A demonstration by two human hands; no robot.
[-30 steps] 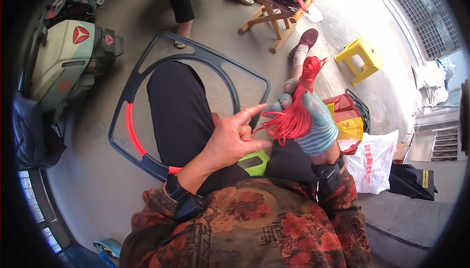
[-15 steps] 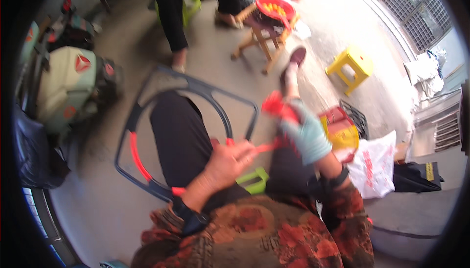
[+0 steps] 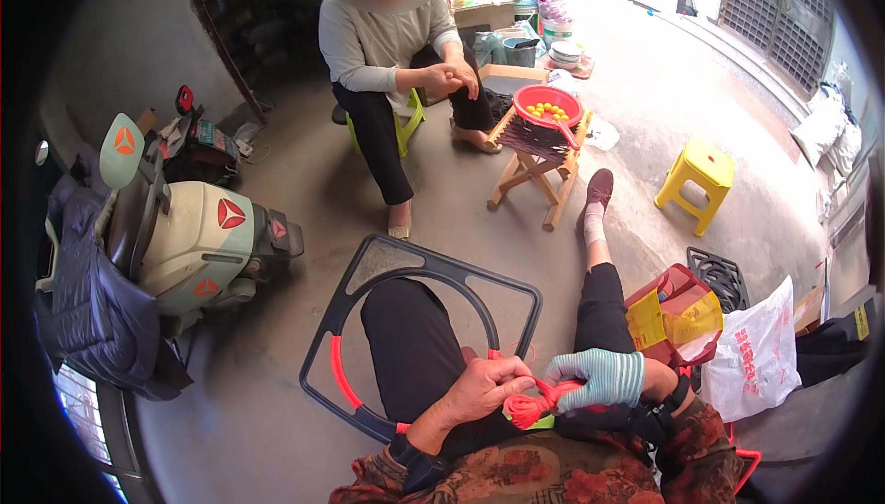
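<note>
A dark plastic frame [image 3: 321,338] with a round opening lies over my left thigh, and red cord [image 3: 343,373] is wrapped round parts of its ring. In front of my lap my right hand [image 3: 599,380], in a striped pale-blue glove, is closed on a bundle of red cord [image 3: 527,409]. My bare left hand [image 3: 481,392] is pinched on the red cord right beside the bundle, close to the ring's lower right. Its fingertips partly hide the cord there.
Across from me a person [image 3: 387,52] sits on a green stool [image 3: 406,126], hands together. A red basket of yellow balls [image 3: 550,108] rests on a folding stool [image 3: 535,168]. Around stand a yellow stool [image 3: 698,181], a dark red box [image 3: 678,292], a white bag [image 3: 751,357] and a scooter [image 3: 198,228].
My hands have come together, the right one lowering the cord bundle toward the left. The stretched cord between them has shortened. The whole view has shifted upward, showing more of the seated person.
</note>
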